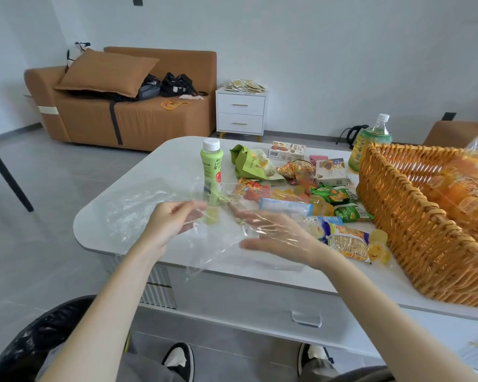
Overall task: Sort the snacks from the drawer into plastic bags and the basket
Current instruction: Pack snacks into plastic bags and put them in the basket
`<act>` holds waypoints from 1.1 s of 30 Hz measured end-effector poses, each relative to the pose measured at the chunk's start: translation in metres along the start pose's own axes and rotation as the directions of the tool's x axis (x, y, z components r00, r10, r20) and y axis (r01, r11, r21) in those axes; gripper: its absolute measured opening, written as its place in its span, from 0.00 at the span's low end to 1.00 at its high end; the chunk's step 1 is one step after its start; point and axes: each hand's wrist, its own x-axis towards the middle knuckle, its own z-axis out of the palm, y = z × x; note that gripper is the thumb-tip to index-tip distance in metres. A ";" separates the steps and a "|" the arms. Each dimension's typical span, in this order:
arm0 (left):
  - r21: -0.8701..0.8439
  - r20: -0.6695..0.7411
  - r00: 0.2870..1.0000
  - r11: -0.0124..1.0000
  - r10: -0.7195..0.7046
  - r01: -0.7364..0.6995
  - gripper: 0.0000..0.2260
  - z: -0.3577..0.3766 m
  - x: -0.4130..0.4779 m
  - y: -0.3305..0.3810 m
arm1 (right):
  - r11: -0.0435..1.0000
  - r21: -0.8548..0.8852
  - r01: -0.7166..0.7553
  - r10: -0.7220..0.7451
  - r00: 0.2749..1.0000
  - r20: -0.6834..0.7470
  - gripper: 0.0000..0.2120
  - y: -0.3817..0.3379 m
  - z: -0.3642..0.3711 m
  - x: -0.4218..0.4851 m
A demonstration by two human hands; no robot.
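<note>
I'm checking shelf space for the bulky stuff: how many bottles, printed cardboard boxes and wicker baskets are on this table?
Bottles: 2 (small green-labelled bottle, large bottle)
Boxes: 2 (far box, near box)
Wicker basket: 1
Total: 5

Your plastic bag (138, 213) is clear, glossy and crinkled; the tabletop (177, 150) smooth and matt; the wicker basket (398, 216) rough-woven; the drawer handle (306, 319) shiny metal.

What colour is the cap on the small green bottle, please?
The cap is white, clearest in the head view.
</note>
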 end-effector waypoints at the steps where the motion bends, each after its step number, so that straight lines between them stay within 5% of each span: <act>1: -0.022 -0.049 0.998 0.999 -0.033 0.032 0.10 -0.007 0.002 -0.001 | 0.997 0.069 -0.035 0.038 0.999 -0.034 0.17 0.001 -0.006 0.000; 3: -0.047 -0.121 0.989 0.995 -0.088 0.083 0.10 -0.022 0.005 -0.005 | 0.938 0.323 -0.128 0.162 0.983 -0.081 0.13 0.004 -0.016 0.003; 6: -0.076 -0.193 0.970 0.988 -0.149 0.137 0.10 -0.038 0.010 -0.011 | 0.820 0.538 -0.197 0.262 0.964 -0.047 0.28 0.004 -0.023 0.006; 9: -0.092 -0.239 0.955 0.984 -0.173 0.155 0.09 -0.045 0.015 -0.016 | 0.941 0.322 -0.105 0.152 0.981 -0.124 0.19 0.000 -0.011 0.004; 12: 0.251 -0.333 0.942 0.967 0.050 0.037 0.16 -0.041 0.014 -0.016 | 0.997 0.079 0.008 0.012 0.968 -0.250 0.06 -0.001 0.001 0.007; 15: 0.661 -0.270 0.805 0.709 0.529 -0.244 0.22 -0.031 0.005 -0.009 | 0.987 -0.152 0.059 -0.095 0.965 -0.244 0.07 -0.002 0.006 0.009; 17: 0.768 -0.104 0.721 0.516 0.685 -0.379 0.19 -0.025 0.002 -0.003 | 0.967 -0.235 0.093 -0.145 0.965 -0.216 0.07 -0.002 0.004 0.007; 21: 0.667 0.214 0.755 0.472 0.620 -0.576 0.18 -0.003 -0.008 0.007 | 0.912 -0.382 0.150 -0.218 0.966 -0.142 0.08 -0.002 -0.011 0.001; 26: 0.712 0.361 0.664 0.267 0.654 -0.650 0.19 0.026 -0.012 0.011 | 0.823 -0.533 0.196 -0.314 0.939 -0.140 0.10 -0.001 -0.039 -0.009; 30: 0.697 0.378 0.645 0.255 0.664 -0.670 0.16 0.040 -0.016 0.015 | 0.796 -0.559 0.233 -0.343 0.934 -0.100 0.12 -0.005 -0.041 -0.012; 33: 0.693 0.275 0.668 0.339 0.692 -0.636 0.14 0.044 -0.014 0.012 | 0.886 -0.426 0.182 -0.264 0.954 -0.141 0.08 -0.007 -0.040 -0.012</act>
